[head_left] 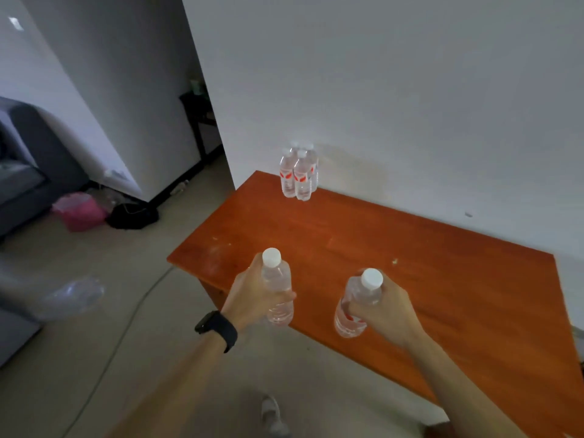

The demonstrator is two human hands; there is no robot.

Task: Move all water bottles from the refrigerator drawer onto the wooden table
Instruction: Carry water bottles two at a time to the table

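My left hand (252, 298) grips a clear water bottle (278, 286) with a white cap, held upright above the near left edge of the wooden table (410, 263). My right hand (382, 306) grips a second water bottle (358, 303) with a red label, upright over the table's front part. Several more water bottles (298, 173) with red labels stand close together at the table's far left corner, against the white wall. The refrigerator drawer is out of view.
A grey sofa (28, 165) stands at the far left with a pink bag (79, 211) and a black bag (132, 214) on the floor beside it. A cable (126, 320) runs across the floor. A blurred clear object (76, 295) lies at the left.
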